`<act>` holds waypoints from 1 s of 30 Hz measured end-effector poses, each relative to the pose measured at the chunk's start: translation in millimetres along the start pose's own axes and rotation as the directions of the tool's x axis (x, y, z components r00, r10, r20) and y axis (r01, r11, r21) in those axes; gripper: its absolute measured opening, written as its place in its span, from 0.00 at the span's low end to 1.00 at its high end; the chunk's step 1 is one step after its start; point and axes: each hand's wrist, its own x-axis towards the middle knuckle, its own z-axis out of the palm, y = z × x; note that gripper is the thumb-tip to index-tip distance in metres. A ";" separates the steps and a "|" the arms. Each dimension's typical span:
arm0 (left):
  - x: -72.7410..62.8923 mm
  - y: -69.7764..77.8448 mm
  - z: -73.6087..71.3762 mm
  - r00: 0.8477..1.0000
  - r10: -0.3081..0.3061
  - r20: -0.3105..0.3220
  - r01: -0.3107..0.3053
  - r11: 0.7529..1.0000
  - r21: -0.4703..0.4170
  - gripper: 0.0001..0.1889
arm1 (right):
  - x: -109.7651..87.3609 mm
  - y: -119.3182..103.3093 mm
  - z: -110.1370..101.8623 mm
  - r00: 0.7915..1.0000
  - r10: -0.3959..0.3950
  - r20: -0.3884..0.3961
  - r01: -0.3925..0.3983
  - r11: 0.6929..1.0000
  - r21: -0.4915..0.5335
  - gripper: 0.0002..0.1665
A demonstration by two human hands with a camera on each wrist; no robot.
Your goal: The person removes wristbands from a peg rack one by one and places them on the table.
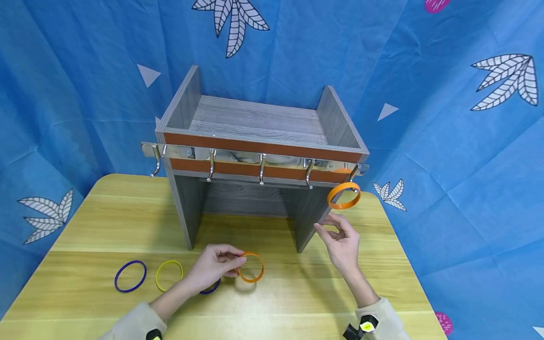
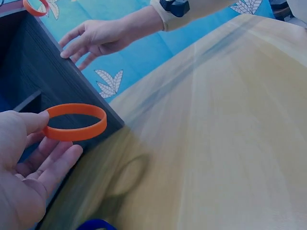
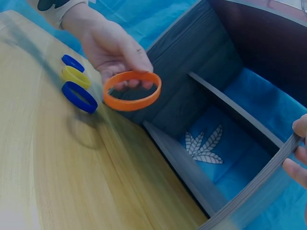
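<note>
My left hand (image 1: pixel 216 266) pinches an orange wristband (image 2: pixel 76 134) between thumb and fingers, a little above the wooden table. On the right, my right hand (image 1: pixel 345 245) holds the front edge of the grey shelf unit's side panel (image 1: pixel 307 229), thumb at the edge and fingers on the outer side. Above it, a second orange wristband (image 1: pixel 344 206) hangs on the rightmost hook (image 1: pixel 353 173) of the metal rail. A blue wristband (image 1: pixel 210 292) lies partly hidden by my left hand. To its left are a yellow wristband (image 1: pixel 157 278) and another blue wristband (image 1: pixel 125 291).
The grey shelf unit (image 1: pixel 259 113) stands at the back of the table (image 1: pixel 272 311). Along its front runs a shiny rail with several hooks (image 1: pixel 261 169), which stick out toward me. A blue patterned cloth (image 1: pixel 450 156) hangs behind and beside the table.
</note>
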 end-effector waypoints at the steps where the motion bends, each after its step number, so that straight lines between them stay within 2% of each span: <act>1: -0.6 -1.8 -0.2 1.000 -0.010 0.003 0.010 1.000 0.002 0.22 | 0.0 -0.1 0.1 1.000 -0.003 0.002 0.003 1.000 -0.004 0.20; 11: -5.2 -13.9 -1.4 0.994 -0.103 0.027 0.102 0.995 0.005 0.23 | -0.5 1.7 -1.0 1.000 -0.004 0.002 0.004 1.000 -0.012 0.20; 22: -7.2 -19.9 2.6 0.991 -0.131 0.010 0.131 0.991 0.005 0.19 | -0.6 2.4 -1.3 1.000 -0.019 0.008 0.019 1.000 0.000 0.20; 30: -7.0 -22.5 4.8 0.989 -0.150 0.012 0.150 0.988 0.026 0.17 | -0.5 1.4 -1.4 1.000 0.017 -0.001 -0.017 1.000 -0.026 0.21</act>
